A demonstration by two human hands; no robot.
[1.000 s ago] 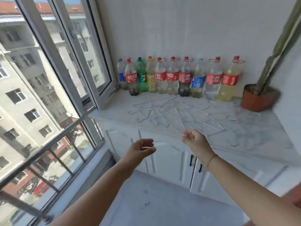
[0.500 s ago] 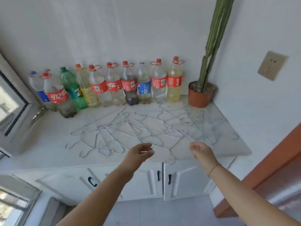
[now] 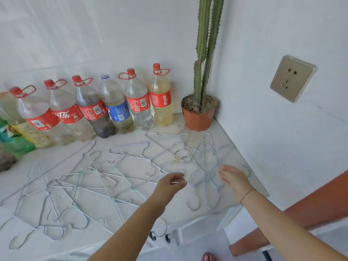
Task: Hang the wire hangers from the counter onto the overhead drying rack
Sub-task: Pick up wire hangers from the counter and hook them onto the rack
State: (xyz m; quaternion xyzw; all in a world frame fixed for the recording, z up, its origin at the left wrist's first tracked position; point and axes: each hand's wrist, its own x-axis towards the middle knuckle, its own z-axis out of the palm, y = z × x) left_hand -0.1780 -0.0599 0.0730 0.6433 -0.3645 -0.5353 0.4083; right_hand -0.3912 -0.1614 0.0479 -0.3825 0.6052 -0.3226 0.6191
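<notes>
Several thin wire hangers (image 3: 105,178) lie tangled flat across the white marble counter (image 3: 131,141); a smaller bunch of hangers (image 3: 206,162) lies at its right end. My left hand (image 3: 172,183) hovers over the middle of the counter, fingers loosely curled toward the thumb, with nothing clearly in it. My right hand (image 3: 233,178) hangs over the right-hand bunch, fingers spread and pointing down, close to the wires. The overhead drying rack is out of view.
A row of plastic bottles (image 3: 116,108) lines the back wall. A tall cactus in an orange pot (image 3: 198,117) stands in the right corner, below a wall socket (image 3: 292,78). White cabinet doors (image 3: 188,236) sit under the counter; an orange-brown door frame (image 3: 305,208) is at right.
The view has swung right from the window to the counter and come closer. Both hands have moved forward over the hangers, the right one now above the right-hand bunch.
</notes>
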